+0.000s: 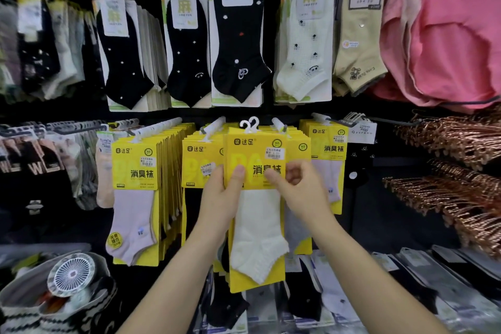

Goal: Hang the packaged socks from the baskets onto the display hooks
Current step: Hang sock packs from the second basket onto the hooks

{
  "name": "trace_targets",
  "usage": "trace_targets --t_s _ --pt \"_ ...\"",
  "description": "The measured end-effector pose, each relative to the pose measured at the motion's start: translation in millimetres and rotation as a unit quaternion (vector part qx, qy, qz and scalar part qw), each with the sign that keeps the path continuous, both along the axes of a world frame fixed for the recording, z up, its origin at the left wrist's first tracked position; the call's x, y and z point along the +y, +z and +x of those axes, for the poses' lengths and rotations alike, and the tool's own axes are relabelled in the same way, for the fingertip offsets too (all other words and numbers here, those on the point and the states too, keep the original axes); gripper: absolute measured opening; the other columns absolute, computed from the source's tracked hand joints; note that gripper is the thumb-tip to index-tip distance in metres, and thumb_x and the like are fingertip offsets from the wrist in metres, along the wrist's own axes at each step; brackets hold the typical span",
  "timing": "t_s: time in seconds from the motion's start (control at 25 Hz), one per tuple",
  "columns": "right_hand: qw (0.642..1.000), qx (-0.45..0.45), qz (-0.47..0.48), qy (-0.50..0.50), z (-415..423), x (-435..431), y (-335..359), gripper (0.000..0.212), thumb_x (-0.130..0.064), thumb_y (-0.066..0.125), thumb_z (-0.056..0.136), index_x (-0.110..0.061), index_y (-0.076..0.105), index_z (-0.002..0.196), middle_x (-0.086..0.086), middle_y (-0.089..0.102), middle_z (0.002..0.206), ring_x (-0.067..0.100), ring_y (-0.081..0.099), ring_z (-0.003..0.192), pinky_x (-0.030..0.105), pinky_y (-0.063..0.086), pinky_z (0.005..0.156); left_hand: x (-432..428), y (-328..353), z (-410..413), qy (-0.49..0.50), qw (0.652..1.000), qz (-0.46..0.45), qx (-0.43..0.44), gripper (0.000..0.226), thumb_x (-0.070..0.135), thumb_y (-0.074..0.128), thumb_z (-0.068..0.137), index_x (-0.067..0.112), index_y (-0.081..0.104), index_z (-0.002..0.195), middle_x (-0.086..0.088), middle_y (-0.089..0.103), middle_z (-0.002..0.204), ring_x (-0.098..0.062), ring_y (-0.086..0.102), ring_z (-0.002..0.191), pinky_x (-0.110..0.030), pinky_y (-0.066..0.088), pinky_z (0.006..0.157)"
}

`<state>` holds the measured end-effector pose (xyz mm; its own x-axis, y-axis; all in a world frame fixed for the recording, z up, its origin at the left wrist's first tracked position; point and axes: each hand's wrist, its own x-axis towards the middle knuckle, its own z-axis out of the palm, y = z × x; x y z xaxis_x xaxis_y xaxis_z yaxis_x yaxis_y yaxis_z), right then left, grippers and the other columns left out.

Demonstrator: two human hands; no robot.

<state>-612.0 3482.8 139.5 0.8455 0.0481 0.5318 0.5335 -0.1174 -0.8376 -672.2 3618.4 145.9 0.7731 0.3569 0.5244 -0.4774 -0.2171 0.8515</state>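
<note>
A yellow pack of white socks (256, 228) was held up in front of the full yellow rows, near a display hook (216, 125). The left hand (222, 195) pinched the card with its thumb on the front, and the right hand (299, 184) pinched the other edge. The pack looked light. Its card seemed stiff and the sock soft (so the card was the best place to hold). Two white plastic hooks (250, 125) stuck up free on top. The card said 达足 and 消臭袜, with a green SGS badge.
</note>
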Motion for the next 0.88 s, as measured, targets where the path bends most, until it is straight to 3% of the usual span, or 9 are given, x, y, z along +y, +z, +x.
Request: trace_targets --t_s 0.12,0.28,0.36,0.48,0.6,0.64,0.72,0.76,0.88 --pt "1.0 0.018 0.019 0.002 0 -2 1 0.031 -0.035 0.076 0.073 -0.011 0.059 0.081 0.013 0.065 0.08 0.026 0.059 0.075 0.042 0.05 0.071 -12 -1 0 -0.018 1.0 -0.013 0.005 0.011 0.032 0.051 0.092 0.029 0.057 0.102 0.006 0.065 0.105 -0.008 0.062 0.098 -0.02 0.051 0.079" --pt "0.998 0.027 0.053 0.01 2 -10 2 0.021 -0.029 0.073 0.077 -0.016 0.057 0.073 0.019 0.067 0.083 0.031 0.061 0.077 0.048 0.053 0.075 -15 -1 -1 -0.041 0.999 -0.019 0.024 0.022 0.035 0.052 0.091 0.022 0.055 0.109 0.005 0.064 0.11 -0.007 0.06 0.101 -0.019 0.05 0.078" --pt "0.999 0.01 0.038 -0.002 -1 -11 2 0.02 -0.03 0.073 0.077 -0.019 0.057 0.075 0.014 0.067 0.081 0.029 0.064 0.079 0.043 0.055 0.072 -14 -1 -2 -0.048 0.998 -0.021 0.029 0.023 0.03 0.056 0.09 0.021 0.055 0.112 0.003 0.064 0.112 -0.01 0.061 0.103 -0.027 0.052 0.084" --pt "0.999 -0.028 0.016 -0.024 -8 -15 9 0.025 -0.036 0.071 0.079 -0.027 0.053 0.093 -0.005 0.062 0.087 0.007 0.061 0.08 0.013 0.048 0.063 -9 -2 -2 -0.033 0.999 0.014 0.013 0.023 0.023 0.058 0.09 0.019 0.055 0.112 0.0 0.064 0.11 -0.012 0.061 0.101 -0.028 0.052 0.085" --pt "0.993 -0.112 -0.015 -0.034 -10 -23 23 0.027 -0.033 0.061 0.087 -0.025 0.058 0.112 -0.007 0.051 0.104 0.006 0.054 0.097 0.019 0.05 0.078 -9 -7 -2 -0.049 0.994 0.095 0.015 0.017 0.019 0.06 0.089 0.023 0.056 0.104 0.004 0.065 0.1 0.002 0.061 0.087 -0.012 0.049 0.071" --pt "0.99 -0.132 -0.033 -0.03 -12 -25 28 0.02 -0.03 0.06 0.088 -0.024 0.063 0.108 -0.005 0.051 0.105 0.005 0.054 0.099 0.024 0.051 0.081 -11 -9 -3 -0.057 0.992 0.108 0.02 0.015 0.018 0.06 0.089 0.027 0.055 0.1 0.006 0.064 0.097 0.007 0.06 0.082 -0.01 0.048 0.069" --pt "0.989 -0.139 -0.045 -0.011 -15 -30 36 0.008 -0.022 0.065 0.086 -0.029 0.067 0.088 -0.002 0.057 0.1 -0.003 0.055 0.088 0.009 0.046 0.074 -12 -13 -3 -0.073 0.992 0.104 0.026 0.017 0.018 0.06 0.089 0.031 0.054 0.097 0.01 0.064 0.096 0.011 0.06 0.079 -0.008 0.047 0.068" --pt "0.991 -0.131 -0.036 -0.003 -15 -32 39 0.014 -0.02 0.068 0.083 -0.034 0.067 0.08 -0.003 0.061 0.093 -0.002 0.056 0.082 0.006 0.044 0.07 -12 -15 -4 -0.076 0.992 0.101 0.029 0.018 0.018 0.06 0.089 0.032 0.054 0.097 0.011 0.064 0.096 0.011 0.06 0.079 -0.007 0.047 0.068" --pt "0.997 -0.07 0.028 0.031 -12 -37 42 0.022 -0.017 0.072 0.079 -0.035 0.067 0.068 -0.011 0.066 0.072 0.007 0.06 0.073 0.02 0.051 0.068 -10 -18 -3 -0.08 0.991 0.097 0.038 0.018 0.02 0.06 0.089 0.034 0.054 0.098 0.011 0.065 0.098 0.008 0.061 0.084 -0.007 0.047 0.069"
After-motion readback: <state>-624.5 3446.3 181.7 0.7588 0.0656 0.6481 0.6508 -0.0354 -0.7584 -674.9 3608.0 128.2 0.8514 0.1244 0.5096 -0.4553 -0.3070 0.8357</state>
